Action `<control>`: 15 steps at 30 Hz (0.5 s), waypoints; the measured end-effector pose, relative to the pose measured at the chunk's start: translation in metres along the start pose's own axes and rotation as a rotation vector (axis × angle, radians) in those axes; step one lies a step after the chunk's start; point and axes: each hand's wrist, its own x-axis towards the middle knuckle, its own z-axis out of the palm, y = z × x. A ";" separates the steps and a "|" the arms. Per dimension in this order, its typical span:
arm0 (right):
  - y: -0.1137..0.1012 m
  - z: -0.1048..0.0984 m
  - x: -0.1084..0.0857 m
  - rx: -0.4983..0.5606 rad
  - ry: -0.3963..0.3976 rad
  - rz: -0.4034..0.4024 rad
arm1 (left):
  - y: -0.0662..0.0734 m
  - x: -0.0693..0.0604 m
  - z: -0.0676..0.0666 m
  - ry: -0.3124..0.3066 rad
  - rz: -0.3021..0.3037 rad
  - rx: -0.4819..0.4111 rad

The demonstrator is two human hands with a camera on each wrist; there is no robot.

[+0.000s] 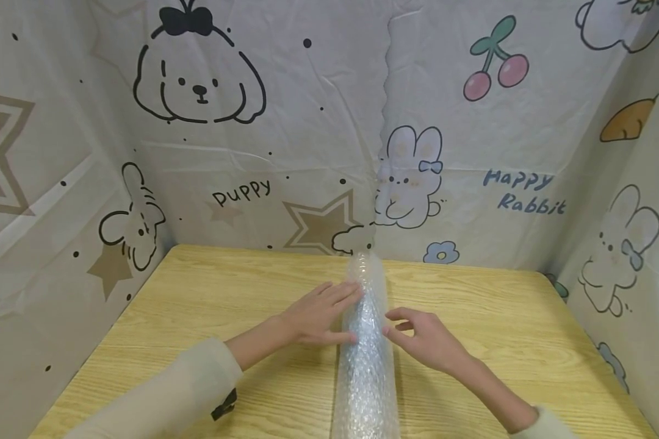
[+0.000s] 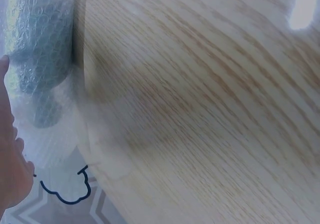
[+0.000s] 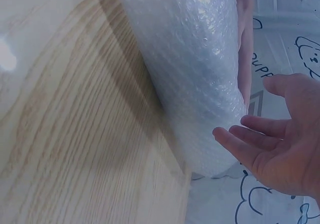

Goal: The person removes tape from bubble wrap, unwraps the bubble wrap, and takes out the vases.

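Note:
A long roll of bubble wrap (image 1: 369,366) lies lengthwise on the wooden table, its far end close to the back edge. Through the plastic in the left wrist view, a dark greenish object (image 2: 45,44) shows inside the roll (image 2: 55,146). My left hand (image 1: 321,317) rests on the roll's left side with fingers spread and nearly straight; part of it (image 2: 15,159) appears at that view's left edge. On the other side, my right hand (image 1: 431,341) is beside the roll, fingers loosely bent and holding nothing. The right wrist view shows this hand (image 3: 285,139) near the wrap (image 3: 190,74).
The wood-grain table (image 1: 241,274) extends to both sides of the roll. Printed cloth (image 1: 318,122) with cartoon animals, stars and cherries hangs behind it and at both sides. A small black item (image 1: 224,405) is by my left sleeve (image 1: 170,390).

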 end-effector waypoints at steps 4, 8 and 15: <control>-0.003 0.003 0.000 0.004 0.002 -0.002 | 0.002 0.002 0.001 -0.007 0.008 0.019; -0.006 0.006 0.000 0.014 0.000 0.003 | 0.004 0.003 0.002 -0.004 0.018 0.040; -0.011 0.013 0.000 -0.001 0.006 0.013 | 0.008 0.003 0.003 0.015 0.063 0.084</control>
